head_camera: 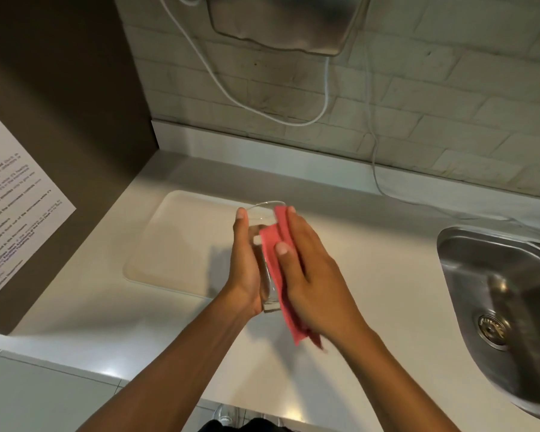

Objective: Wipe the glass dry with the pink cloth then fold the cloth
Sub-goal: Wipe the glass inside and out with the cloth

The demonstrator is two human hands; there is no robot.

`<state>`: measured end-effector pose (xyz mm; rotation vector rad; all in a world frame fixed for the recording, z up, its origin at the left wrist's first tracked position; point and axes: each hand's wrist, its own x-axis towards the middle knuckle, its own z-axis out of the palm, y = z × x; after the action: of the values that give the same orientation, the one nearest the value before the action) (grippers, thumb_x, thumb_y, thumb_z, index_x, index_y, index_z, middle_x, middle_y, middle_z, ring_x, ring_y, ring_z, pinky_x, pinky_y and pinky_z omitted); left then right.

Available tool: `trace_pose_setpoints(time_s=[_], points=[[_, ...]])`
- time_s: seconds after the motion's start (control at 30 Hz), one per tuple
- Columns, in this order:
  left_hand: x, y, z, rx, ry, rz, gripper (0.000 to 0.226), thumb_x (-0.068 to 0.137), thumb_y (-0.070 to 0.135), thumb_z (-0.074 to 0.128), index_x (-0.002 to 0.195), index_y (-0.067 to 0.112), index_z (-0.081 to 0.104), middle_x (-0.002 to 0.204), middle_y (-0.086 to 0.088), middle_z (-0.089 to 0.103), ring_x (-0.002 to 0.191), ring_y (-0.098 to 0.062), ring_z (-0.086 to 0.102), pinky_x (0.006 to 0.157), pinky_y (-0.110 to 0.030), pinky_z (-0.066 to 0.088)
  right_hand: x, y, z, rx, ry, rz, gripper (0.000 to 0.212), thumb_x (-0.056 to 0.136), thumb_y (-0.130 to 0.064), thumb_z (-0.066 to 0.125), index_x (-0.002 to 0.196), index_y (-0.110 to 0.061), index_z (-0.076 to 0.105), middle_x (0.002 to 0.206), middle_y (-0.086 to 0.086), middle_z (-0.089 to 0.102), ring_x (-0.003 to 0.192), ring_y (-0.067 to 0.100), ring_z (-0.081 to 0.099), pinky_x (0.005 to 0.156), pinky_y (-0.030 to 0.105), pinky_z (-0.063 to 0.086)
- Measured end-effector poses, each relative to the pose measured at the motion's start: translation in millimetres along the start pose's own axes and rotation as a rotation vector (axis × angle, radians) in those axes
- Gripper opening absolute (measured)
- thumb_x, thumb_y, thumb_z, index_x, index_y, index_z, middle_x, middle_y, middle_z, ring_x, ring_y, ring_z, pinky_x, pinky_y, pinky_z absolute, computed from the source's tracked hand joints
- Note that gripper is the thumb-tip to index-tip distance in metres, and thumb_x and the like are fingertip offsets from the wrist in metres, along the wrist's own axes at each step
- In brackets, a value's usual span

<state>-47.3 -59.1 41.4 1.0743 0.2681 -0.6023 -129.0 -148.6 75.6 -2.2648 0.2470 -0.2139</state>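
Observation:
A clear drinking glass (266,291) is held above the white counter, its rim pointing away from me. My left hand (243,269) grips its left side, fingers curled behind it. My right hand (309,269) presses the pink cloth (272,254) flat against the glass's right side, thumb on top of the cloth. The cloth's lower end hangs below my right palm. Most of the glass is hidden between my hands.
A white tray (175,241) lies on the counter (371,260) just left of my hands. A steel sink (496,294) sits at the right. White cables (325,98) hang down the brick wall under a metal box. A printed notice (13,213) is stuck on the brown panel at left.

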Motion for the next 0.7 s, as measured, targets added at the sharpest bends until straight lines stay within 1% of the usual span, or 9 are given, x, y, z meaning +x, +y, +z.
trace_pose_setpoints(time_s=[0.07, 0.2, 0.27, 0.43, 0.5, 0.57, 0.6, 0.63, 0.7], points=[[1.3, 3.8, -2.2, -0.012, -0.028, -0.006, 0.098, 0.094, 0.084, 0.038, 0.144, 0.003, 0.061, 0.132, -0.029, 0.074, 0.125, -0.043, 0.072, 0.114, -0.058, 0.052, -10.7, 4.1, 3.6, -0.064, -0.039, -0.038, 0.058, 0.105, -0.060, 0.024, 0.159, -0.049, 0.005, 0.166, -0.030, 0.004, 0.140, -0.025, 0.001, 0.105, -0.003, 0.007], [-5.9, -8.1, 1.2, 0.031, -0.010, -0.036, 0.089, 0.100, 0.078, 0.035, 0.140, 0.002, 0.062, 0.123, -0.030, 0.077, 0.121, -0.047, 0.072, 0.102, -0.058, 0.061, 8.8, 9.8, -10.3, 0.047, -0.051, 0.086, 0.055, 0.105, -0.058, 0.025, 0.159, -0.049, 0.013, 0.164, -0.020, 0.025, 0.144, 0.000, 0.031, 0.108, 0.016, 0.026], [-6.1, -11.1, 2.3, 0.015, -0.018, -0.060, 0.084, 0.101, 0.076, 0.036, 0.133, 0.005, 0.068, 0.118, -0.026, 0.080, 0.119, -0.044, 0.074, 0.088, -0.050, 0.067, 16.0, 7.9, -13.0, 0.043, -0.022, 0.089, 0.055, 0.106, -0.058, 0.023, 0.159, -0.049, 0.014, 0.164, -0.019, 0.026, 0.147, 0.005, 0.032, 0.108, 0.017, 0.024], [-0.3, 1.3, -2.5, -0.008, -0.051, -0.029, 0.096, 0.097, 0.080, 0.038, 0.144, 0.000, 0.061, 0.133, -0.030, 0.073, 0.129, -0.045, 0.069, 0.117, -0.059, 0.048, -14.0, 11.0, -0.5, -0.020, -0.079, -0.030, 0.058, 0.105, -0.058, 0.024, 0.160, -0.047, 0.008, 0.166, -0.028, 0.003, 0.139, -0.027, 0.002, 0.101, -0.008, 0.008], [-1.7, -2.3, -1.1, 0.002, -0.025, -0.029, 0.093, 0.099, 0.079, 0.038, 0.144, 0.000, 0.060, 0.134, -0.033, 0.072, 0.130, -0.048, 0.067, 0.117, -0.062, 0.048, -8.1, 13.3, -4.2, 0.053, -0.091, 0.031, 0.056, 0.105, -0.059, 0.025, 0.158, -0.051, 0.011, 0.165, -0.025, 0.018, 0.142, -0.016, 0.023, 0.106, 0.001, 0.020], [-3.1, -9.7, 0.5, 0.016, -0.006, -0.038, 0.089, 0.101, 0.076, 0.036, 0.139, 0.001, 0.064, 0.129, -0.032, 0.074, 0.126, -0.049, 0.068, 0.111, -0.063, 0.053, 5.4, 11.4, -9.2, 0.138, -0.063, 0.140, 0.053, 0.104, -0.060, 0.024, 0.156, -0.056, 0.014, 0.155, -0.017, 0.045, 0.125, 0.000, 0.053, 0.097, 0.013, 0.040], [-3.5, -11.9, 0.6, 0.020, 0.003, -0.038, 0.087, 0.101, 0.076, 0.035, 0.136, 0.003, 0.066, 0.125, -0.031, 0.076, 0.122, -0.048, 0.071, 0.107, -0.060, 0.057, 9.0, 9.5, -10.0, 0.136, -0.043, 0.154, 0.053, 0.104, -0.061, 0.024, 0.155, -0.056, 0.015, 0.151, -0.015, 0.050, 0.120, 0.004, 0.058, 0.094, 0.014, 0.042], [-2.7, -12.0, 0.2, 0.014, 0.007, -0.034, 0.084, 0.101, 0.076, 0.035, 0.133, 0.005, 0.069, 0.122, -0.028, 0.078, 0.119, -0.045, 0.073, 0.103, -0.057, 0.060, 8.7, 7.6, -8.5, 0.107, -0.026, 0.127, 0.053, 0.104, -0.061, 0.024, 0.156, -0.056, 0.015, 0.154, -0.017, 0.047, 0.126, 0.004, 0.055, 0.099, 0.016, 0.040], [-0.8, -7.7, -1.3, -0.014, -0.011, -0.024, 0.084, 0.101, 0.077, 0.035, 0.135, 0.009, 0.072, 0.127, -0.025, 0.078, 0.122, -0.042, 0.073, 0.108, -0.055, 0.057, -0.2, 6.1, -3.5, 0.035, -0.022, 0.032, 0.053, 0.105, -0.060, 0.024, 0.156, -0.055, 0.011, 0.163, -0.028, 0.025, 0.144, -0.007, 0.028, 0.109, 0.010, 0.021]])
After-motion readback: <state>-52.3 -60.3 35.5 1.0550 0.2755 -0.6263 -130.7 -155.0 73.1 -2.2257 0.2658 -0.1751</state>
